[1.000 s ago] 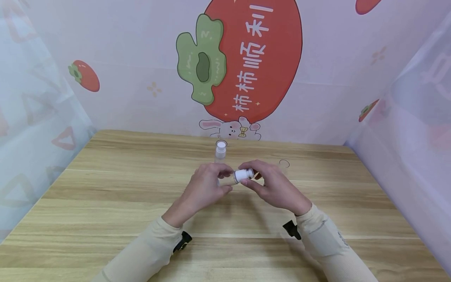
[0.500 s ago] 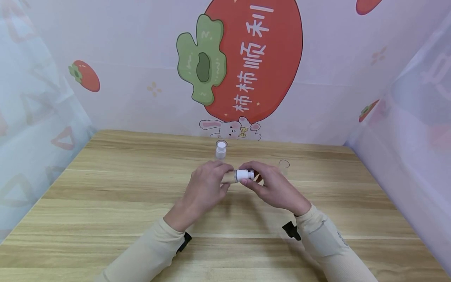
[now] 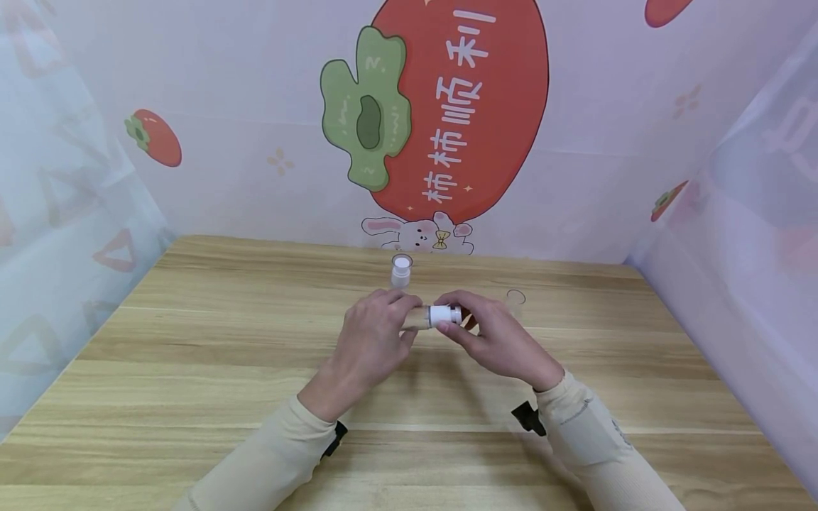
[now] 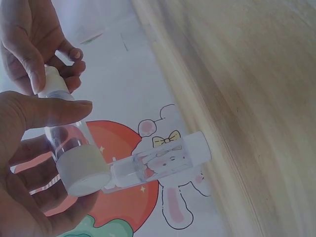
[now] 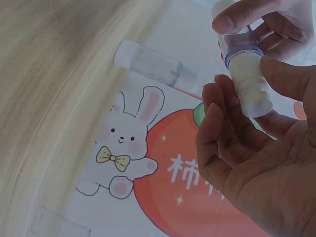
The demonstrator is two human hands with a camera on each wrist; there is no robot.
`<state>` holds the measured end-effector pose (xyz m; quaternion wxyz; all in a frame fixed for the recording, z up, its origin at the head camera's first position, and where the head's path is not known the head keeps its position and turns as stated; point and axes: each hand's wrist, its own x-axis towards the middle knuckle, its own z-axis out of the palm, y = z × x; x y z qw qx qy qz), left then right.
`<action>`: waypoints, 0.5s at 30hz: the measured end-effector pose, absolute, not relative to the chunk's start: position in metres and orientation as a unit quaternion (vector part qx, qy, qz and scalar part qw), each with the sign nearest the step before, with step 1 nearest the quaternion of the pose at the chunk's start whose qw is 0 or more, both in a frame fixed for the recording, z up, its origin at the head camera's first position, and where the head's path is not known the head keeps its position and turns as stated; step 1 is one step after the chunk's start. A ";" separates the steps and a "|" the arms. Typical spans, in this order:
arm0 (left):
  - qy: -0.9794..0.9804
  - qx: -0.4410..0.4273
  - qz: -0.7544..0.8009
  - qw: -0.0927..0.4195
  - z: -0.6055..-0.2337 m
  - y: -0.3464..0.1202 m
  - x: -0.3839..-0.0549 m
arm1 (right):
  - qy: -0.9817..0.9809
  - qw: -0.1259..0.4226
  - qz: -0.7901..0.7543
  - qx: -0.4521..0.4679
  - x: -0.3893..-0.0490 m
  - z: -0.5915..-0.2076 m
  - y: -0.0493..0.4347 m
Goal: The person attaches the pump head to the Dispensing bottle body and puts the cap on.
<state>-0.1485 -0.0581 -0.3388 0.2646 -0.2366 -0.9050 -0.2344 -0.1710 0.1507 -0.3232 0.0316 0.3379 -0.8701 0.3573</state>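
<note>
A small clear pump bottle with a white neck (image 3: 441, 316) lies nearly level between the two hands, above the table. The left hand (image 3: 372, 342) grips its clear body, thumb across it; the bottle's broad white base (image 4: 85, 170) shows past the fingers in the left wrist view. At the other end, the right hand (image 3: 501, 339) holds the white neck between thumb and fingers, seen close in the right wrist view around the white top (image 5: 249, 79). Behind the left hand a similar bottle (image 3: 401, 270) stands upright, its lower part hidden in the head view.
A clear cap (image 3: 515, 297) stands on the wooden table (image 3: 211, 341) behind the right hand; the right wrist view catches this clear cap (image 5: 59, 224) at its lower edge. A printed backdrop (image 3: 243, 163) rises at the table's back, with sheets along both sides.
The left hand has shifted slightly and turned over the bottle, which now lies more level. It covers more of the standing bottle. The right hand has barely moved.
</note>
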 end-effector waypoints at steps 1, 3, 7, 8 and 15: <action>-0.906 -0.234 -0.238 0.260 -0.339 -0.058 -0.148 | -0.871 0.030 0.357 0.337 -0.171 -0.323 0.151; -0.909 -0.229 -0.245 0.249 -0.338 -0.058 -0.148 | -0.871 0.027 0.356 0.337 -0.170 -0.323 0.150; -0.912 -0.221 -0.263 0.222 -0.337 -0.059 -0.147 | -0.874 0.018 0.349 0.338 -0.170 -0.322 0.151; -0.913 -0.219 -0.266 0.217 -0.337 -0.059 -0.148 | -0.875 0.017 0.346 0.338 -0.170 -0.321 0.152; -0.914 -0.204 -0.299 0.183 -0.338 -0.060 -0.149 | -0.884 0.024 0.328 0.333 -0.177 -0.320 0.162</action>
